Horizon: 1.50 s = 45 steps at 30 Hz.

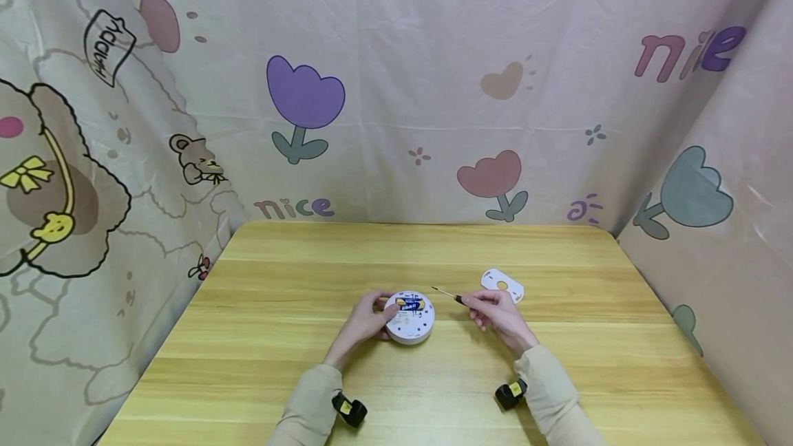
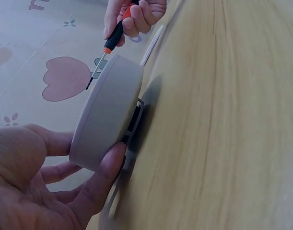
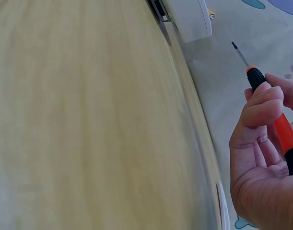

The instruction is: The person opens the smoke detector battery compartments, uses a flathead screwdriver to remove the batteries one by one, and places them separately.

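A round white battery-powered device (image 1: pixel 411 330) is tilted just over the table, its back face turned up with blue-and-yellow batteries (image 1: pixel 410 304) in it. My left hand (image 1: pixel 367 319) grips its left edge between thumb and fingers; the left wrist view shows its thick pale side wall (image 2: pixel 108 108). In my right hand (image 1: pixel 500 315) is a small screwdriver (image 3: pixel 286 132) with an orange-and-black handle. Its thin shaft points left toward the device, and the tip stays apart from it. Behind the right hand lies a flat white plate (image 1: pixel 494 277) with a round hole.
The wooden table (image 1: pixel 297 260) carries these things. A patterned cloth (image 1: pixel 396 177) hangs behind the table and along both sides. Black wrist cameras sit at the left cuff (image 1: pixel 350 410) and the right cuff (image 1: pixel 511 394).
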Motion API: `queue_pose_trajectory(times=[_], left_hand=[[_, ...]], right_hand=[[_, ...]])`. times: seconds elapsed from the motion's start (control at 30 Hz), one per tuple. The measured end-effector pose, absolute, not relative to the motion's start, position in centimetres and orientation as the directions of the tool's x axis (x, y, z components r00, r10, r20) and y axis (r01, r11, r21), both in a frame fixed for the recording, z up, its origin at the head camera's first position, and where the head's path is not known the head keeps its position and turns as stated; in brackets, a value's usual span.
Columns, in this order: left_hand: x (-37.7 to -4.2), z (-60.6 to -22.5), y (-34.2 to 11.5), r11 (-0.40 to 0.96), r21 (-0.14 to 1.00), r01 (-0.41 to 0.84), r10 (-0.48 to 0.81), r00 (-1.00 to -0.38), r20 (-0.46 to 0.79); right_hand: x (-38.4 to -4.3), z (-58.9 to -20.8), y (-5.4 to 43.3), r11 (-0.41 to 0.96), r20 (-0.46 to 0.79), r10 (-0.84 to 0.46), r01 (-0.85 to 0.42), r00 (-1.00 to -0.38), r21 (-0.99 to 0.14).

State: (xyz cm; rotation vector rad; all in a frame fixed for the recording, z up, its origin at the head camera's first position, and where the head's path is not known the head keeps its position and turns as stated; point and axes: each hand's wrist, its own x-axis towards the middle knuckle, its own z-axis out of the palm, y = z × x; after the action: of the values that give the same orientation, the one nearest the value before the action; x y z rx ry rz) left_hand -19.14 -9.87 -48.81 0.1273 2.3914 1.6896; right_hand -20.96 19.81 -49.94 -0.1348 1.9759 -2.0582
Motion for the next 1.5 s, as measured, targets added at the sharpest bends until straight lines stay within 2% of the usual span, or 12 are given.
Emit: queue_pose_trajectory(times=[0.53,1.5], left_hand=[[-19.31,-48.77,-10.18,0.423,0.906,-0.004,0.216,-0.971,-0.105],[-19.27,-48.63,-10.43,0.404,0.915,0.0,0.167,-0.983,-0.073]], right_hand=[[-20.92,-50.07,20.08,-0.027,-0.124,-0.264,0.136,-0.957,-0.99],[-20.82,-50.07,20.18,-0.017,-0.122,-0.279,0.132,-0.952,-0.991]])
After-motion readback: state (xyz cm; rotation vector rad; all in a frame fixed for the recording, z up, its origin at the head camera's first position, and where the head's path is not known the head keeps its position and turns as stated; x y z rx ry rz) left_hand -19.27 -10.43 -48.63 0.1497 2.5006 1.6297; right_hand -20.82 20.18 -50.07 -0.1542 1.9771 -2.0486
